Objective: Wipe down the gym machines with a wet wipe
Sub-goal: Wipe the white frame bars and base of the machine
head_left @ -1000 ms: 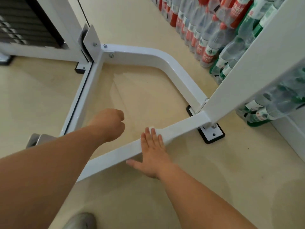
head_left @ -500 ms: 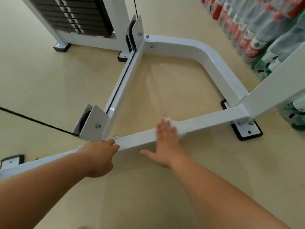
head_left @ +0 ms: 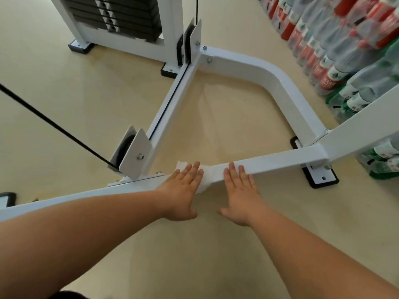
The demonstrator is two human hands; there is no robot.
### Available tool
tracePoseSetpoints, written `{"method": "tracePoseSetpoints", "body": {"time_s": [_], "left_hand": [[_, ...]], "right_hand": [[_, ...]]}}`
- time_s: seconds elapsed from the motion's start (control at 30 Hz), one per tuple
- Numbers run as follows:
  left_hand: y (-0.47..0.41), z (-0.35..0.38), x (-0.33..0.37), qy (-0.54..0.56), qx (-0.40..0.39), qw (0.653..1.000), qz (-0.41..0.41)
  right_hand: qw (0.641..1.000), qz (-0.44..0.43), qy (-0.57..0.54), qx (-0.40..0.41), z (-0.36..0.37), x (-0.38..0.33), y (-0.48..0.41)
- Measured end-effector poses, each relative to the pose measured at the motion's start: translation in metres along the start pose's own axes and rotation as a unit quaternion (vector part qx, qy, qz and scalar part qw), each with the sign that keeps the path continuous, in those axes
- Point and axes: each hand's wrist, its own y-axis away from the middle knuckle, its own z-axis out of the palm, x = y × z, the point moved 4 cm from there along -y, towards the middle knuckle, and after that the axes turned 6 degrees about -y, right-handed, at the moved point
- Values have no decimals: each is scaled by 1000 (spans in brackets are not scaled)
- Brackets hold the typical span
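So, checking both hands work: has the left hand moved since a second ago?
Yes: left hand went from off the front bar to flat on it.

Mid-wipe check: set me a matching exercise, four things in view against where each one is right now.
Things:
1. wet wipe
2. weight stack
3. bottles
4. black cable

Places:
A. stacked along the right edge
B. draped over the white frame bar, between left hand and right hand
C. running from the left edge into the pulley
D. top left, in the white tower

Pairs: 1-B, 2-D, 3-A, 4-C
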Motion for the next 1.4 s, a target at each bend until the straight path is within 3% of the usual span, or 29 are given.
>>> {"method": "tracePoseSetpoints", "body": {"time_s": [0.33,0.6,0.77,0.97,1.07,1.17,1.4], "left_hand": [[52,51,-50,-110,-49,993,-16],[-10,28,7,-57,65,996,13],[53,75,-38,-104,52,993,-36],[107,111,-78,-32,101,986,-131],[83,108,-66,-34,104,985,-131],[79,104,-66,-23,84,987,-135],[157,152,-134,73,55,950,-297]], "right_hand": [[999,-2,17,-45,2,2,-4],[998,15,33,-50,6,2,-6],[998,20,24,-49,3,2,-3],[998,63,1,22,8,-30,0],[999,-11,10,39,15,-81,1],[993,-104,51,-11,28,-135,-1],[992,-89,79,-40,25,-141,-2]]}}
